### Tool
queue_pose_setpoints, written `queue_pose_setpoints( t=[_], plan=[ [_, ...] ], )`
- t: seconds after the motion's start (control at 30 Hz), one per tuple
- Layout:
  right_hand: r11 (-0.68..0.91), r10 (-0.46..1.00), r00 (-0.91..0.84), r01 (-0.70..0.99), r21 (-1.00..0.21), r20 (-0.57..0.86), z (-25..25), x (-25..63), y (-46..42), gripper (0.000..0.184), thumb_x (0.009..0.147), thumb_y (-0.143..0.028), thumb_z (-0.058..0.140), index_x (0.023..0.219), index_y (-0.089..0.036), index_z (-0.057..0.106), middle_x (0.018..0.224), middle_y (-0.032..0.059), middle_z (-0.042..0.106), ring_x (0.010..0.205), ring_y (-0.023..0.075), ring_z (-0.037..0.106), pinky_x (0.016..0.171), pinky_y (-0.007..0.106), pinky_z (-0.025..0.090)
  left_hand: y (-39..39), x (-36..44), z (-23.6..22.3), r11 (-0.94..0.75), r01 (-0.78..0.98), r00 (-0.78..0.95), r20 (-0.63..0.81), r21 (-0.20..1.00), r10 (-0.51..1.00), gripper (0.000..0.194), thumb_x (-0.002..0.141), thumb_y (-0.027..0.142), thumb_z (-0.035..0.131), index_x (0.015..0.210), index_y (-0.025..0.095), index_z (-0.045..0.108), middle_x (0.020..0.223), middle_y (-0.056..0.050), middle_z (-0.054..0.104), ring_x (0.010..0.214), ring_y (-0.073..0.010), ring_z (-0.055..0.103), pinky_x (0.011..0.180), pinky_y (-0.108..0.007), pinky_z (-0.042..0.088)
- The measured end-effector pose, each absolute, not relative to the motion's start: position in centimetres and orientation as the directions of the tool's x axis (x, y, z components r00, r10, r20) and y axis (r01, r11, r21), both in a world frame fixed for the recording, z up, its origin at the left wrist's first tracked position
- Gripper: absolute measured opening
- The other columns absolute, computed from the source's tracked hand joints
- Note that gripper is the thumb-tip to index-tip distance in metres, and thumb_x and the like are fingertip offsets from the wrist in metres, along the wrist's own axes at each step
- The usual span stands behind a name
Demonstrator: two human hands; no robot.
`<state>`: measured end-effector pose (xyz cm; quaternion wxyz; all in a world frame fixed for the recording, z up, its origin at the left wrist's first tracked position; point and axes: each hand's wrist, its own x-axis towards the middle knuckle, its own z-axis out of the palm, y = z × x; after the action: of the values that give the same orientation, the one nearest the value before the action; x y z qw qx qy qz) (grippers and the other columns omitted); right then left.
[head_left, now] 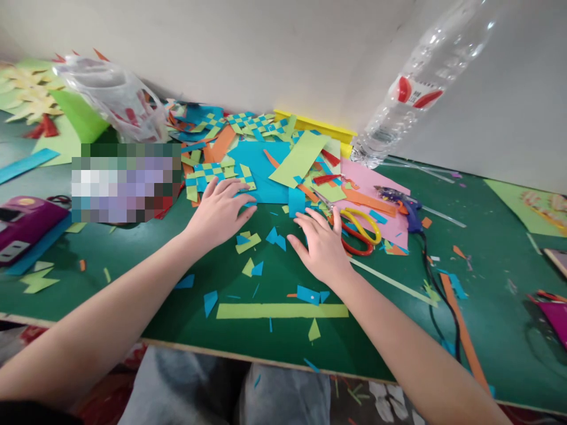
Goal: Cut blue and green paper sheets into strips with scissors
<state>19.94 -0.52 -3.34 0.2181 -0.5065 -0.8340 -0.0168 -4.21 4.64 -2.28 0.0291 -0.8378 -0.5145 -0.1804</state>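
My left hand lies with fingers spread at the near edge of a woven blue-and-green checkered paper piece; its fingertips overlap it, and I cannot tell if they press on it. Fingers apart, my right hand rests palm down by a short blue paper strip. Just right of that hand are scissors with red and yellow handles, their blades partly over paper scraps. Between both hands are small blue and green paper scraps. A long light green strip lies near the table's front edge.
A clear plastic bottle leans at the back right. A glue gun with a black cord lies on pink paper. Behind my left hand stands a bag-wrapped container. A purple device sits far left.
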Motion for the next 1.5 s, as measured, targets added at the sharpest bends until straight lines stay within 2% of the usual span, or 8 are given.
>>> queue_pose_setpoints(
  t=[0.1, 0.23, 0.53, 0.73, 0.87, 1.17, 1.33, 1.5],
  plan=[
    [0.489, 0.837, -0.395, 0.851, -0.192, 0.379, -3.3, 19.9, -0.6, 0.039, 0.098, -0.045, 0.036, 0.12, -0.019, 0.056, 0.126, 0.0064, 0.065, 0.129, 0.0241, 0.048, 0.117, 0.058, 0.007, 4.7, -4.0, -2.4, -0.513, 0.852, 0.464, 0.297, 0.108, 0.834, 0.032, 0.095, 0.038, 0.043, 0.107, 0.027, 0.07, 0.127, -0.005, 0.06, 0.13, -0.028, 0.043, 0.116, -0.055, 0.018],
    [0.503, 0.833, -0.407, 0.84, -0.204, 0.375, -3.4, 19.9, -0.6, 0.039, 0.097, -0.046, 0.038, 0.121, -0.019, 0.055, 0.125, 0.0057, 0.065, 0.127, 0.023, 0.05, 0.118, 0.057, 0.003, 4.7, -3.8, -2.7, -0.534, 0.842, 0.501, 0.261, 0.072, 0.825, 0.034, 0.096, 0.039, 0.042, 0.117, 0.026, 0.066, 0.131, -0.006, 0.057, 0.129, -0.0273, 0.043, 0.115, -0.054, 0.021],
    [0.502, 0.84, -0.401, 0.831, -0.241, 0.366, -3.4, 19.9, -0.6, 0.038, 0.097, -0.044, 0.039, 0.122, -0.019, 0.054, 0.126, 0.0069, 0.064, 0.127, 0.0231, 0.05, 0.118, 0.057, 0.003, 4.6, -3.6, -3.1, -0.595, 0.802, 0.571, 0.239, 0.041, 0.786, 0.039, 0.096, 0.04, 0.046, 0.129, 0.023, 0.057, 0.139, -0.005, 0.052, 0.133, -0.0282, 0.04, 0.117, -0.053, 0.017],
    [0.506, 0.837, -0.407, 0.83, -0.235, 0.367, -3.4, 19.9, -0.6, 0.039, 0.098, -0.044, 0.038, 0.122, -0.018, 0.054, 0.128, 0.0077, 0.063, 0.127, 0.0235, 0.05, 0.117, 0.057, 0.004, 4.5, -3.5, -3.1, -0.602, 0.798, 0.583, 0.254, -0.004, 0.771, 0.047, 0.096, 0.041, 0.045, 0.136, 0.017, 0.05, 0.147, -0.008, 0.043, 0.136, -0.0289, 0.036, 0.117, -0.052, 0.017],
    [0.506, 0.837, -0.407, 0.83, -0.235, 0.365, -3.4, 19.9, -0.6, 0.04, 0.098, -0.044, 0.037, 0.123, -0.018, 0.054, 0.128, 0.0081, 0.063, 0.128, 0.0239, 0.049, 0.117, 0.058, 0.003, 4.5, -3.5, -2.9, -0.575, 0.818, 0.556, 0.281, -0.018, 0.782, 0.047, 0.097, 0.041, 0.041, 0.135, 0.015, 0.051, 0.145, -0.01, 0.045, 0.136, -0.0289, 0.037, 0.117, -0.052, 0.016],
    [0.512, 0.828, -0.422, 0.839, -0.187, 0.369, -3.0, 19.9, -0.7, 0.041, 0.097, -0.047, 0.037, 0.122, -0.02, 0.054, 0.143, 0.0075, 0.05, 0.136, 0.023, 0.04, 0.118, 0.056, 0.006, 4.5, -3.7, -2.3, -0.457, 0.888, 0.414, 0.343, 0.053, 0.843, 0.042, 0.096, 0.041, 0.039, 0.122, 0.016, 0.06, 0.133, -0.011, 0.054, 0.129, -0.0297, 0.044, 0.117, -0.05, 0.019],
    [0.506, 0.822, -0.425, 0.85, -0.146, 0.378, -2.7, 19.8, -0.8, 0.041, 0.096, -0.048, 0.037, 0.117, -0.02, 0.058, 0.149, 0.0083, 0.043, 0.14, 0.0254, 0.033, 0.118, 0.055, 0.01, 4.5, -3.7, -1.8, -0.443, 0.894, 0.386, 0.381, 0.071, 0.84, 0.043, 0.097, 0.041, 0.037, 0.128, 0.017, 0.056, 0.136, -0.01, 0.053, 0.13, -0.0292, 0.043, 0.116, -0.05, 0.02],
    [0.479, 0.83, -0.4, 0.869, -0.128, 0.389, -2.6, 19.7, -0.8, 0.044, 0.096, -0.047, 0.037, 0.126, -0.019, 0.055, 0.152, 0.0087, 0.037, 0.142, 0.0276, 0.027, 0.118, 0.055, 0.011, 4.2, -3.5, -1.1, -0.452, 0.881, 0.357, 0.432, 0.139, 0.828, 0.044, 0.096, 0.038, 0.04, 0.134, 0.019, 0.051, 0.14, -0.009, 0.05, 0.128, -0.0296, 0.043, 0.112, -0.047, 0.029]
  ],
)
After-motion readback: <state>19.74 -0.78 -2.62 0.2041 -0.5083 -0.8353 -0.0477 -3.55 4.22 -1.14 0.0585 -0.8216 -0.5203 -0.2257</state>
